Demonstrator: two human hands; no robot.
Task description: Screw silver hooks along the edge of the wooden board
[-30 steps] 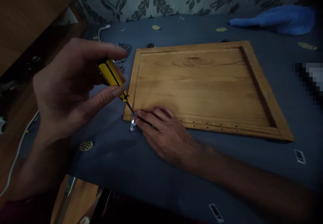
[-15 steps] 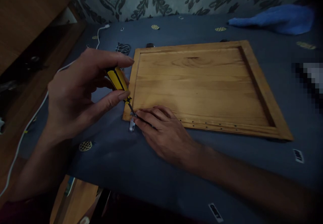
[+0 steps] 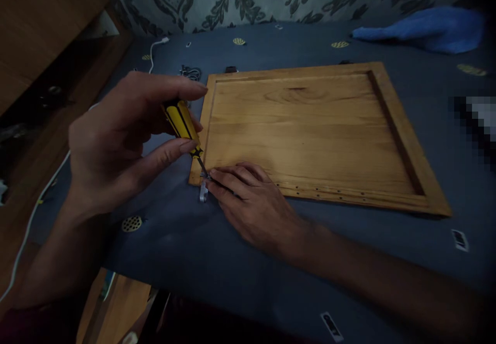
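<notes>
Left hand (image 3: 104,132) has scooted a bit to the right since a second ago, the screwdriver (image 3: 183,122) it's holding leans less, and more of the coiled cable (image 3: 190,72) on the far left is blocked now.

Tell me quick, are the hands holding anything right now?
Left hand: closed on the yellow-and-black screwdriver.
Right hand: resting on the wooden board by the metal piece; can't tell if it grips.

The panel (image 3: 310,122) lies on the sheet (image 3: 186,251), the rag (image 3: 434,30) behind and right.
</notes>
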